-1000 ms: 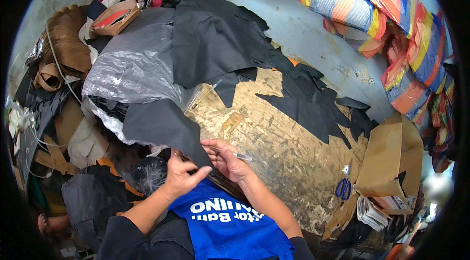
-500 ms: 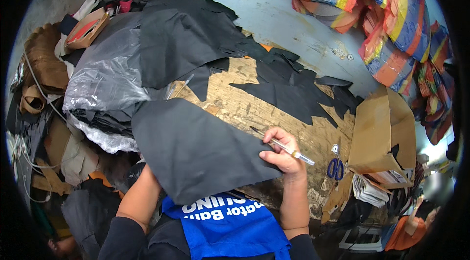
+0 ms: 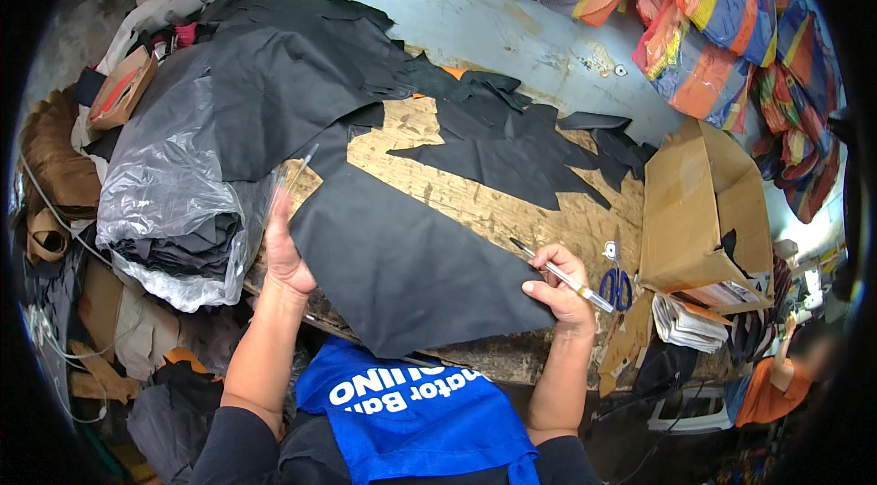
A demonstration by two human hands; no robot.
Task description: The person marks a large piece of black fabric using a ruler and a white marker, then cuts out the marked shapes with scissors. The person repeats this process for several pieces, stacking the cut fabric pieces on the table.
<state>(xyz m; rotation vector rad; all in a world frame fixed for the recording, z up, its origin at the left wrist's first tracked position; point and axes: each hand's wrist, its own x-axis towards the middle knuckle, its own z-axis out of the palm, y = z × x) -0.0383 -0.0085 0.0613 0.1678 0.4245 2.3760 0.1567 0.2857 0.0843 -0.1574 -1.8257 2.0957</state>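
A large black leather-like sheet (image 3: 411, 257) lies across the near part of the wooden worktable in front of me. My right hand (image 3: 561, 289) is closed around a slim pen (image 3: 571, 280) with a dark tip pointing to the far left. Its thumb rests on the sheet's right corner. At the sheet's left edge is my left hand (image 3: 289, 252), upright with its fingers stretched out along the edge; its thumb is hard to make out. Blue-handled scissors (image 3: 616, 288) lie just right of my right hand. A thin, clear pen-like stick (image 3: 309, 156) lies beyond my left fingertips.
Black offcuts (image 3: 512, 161) spread over the worktable (image 3: 402, 124). At left, a plastic-wrapped stack of black sheets (image 3: 174, 202) stands beside rolled brown material (image 3: 57, 156). An open cardboard box (image 3: 681, 211) is at right, below hanging striped bags (image 3: 703, 56). Another person (image 3: 776, 384) sits far right.
My left hand has come out from under the sheet to its left edge. The sheet and my right hand with the pen have shifted slightly right, as the whole view swung.
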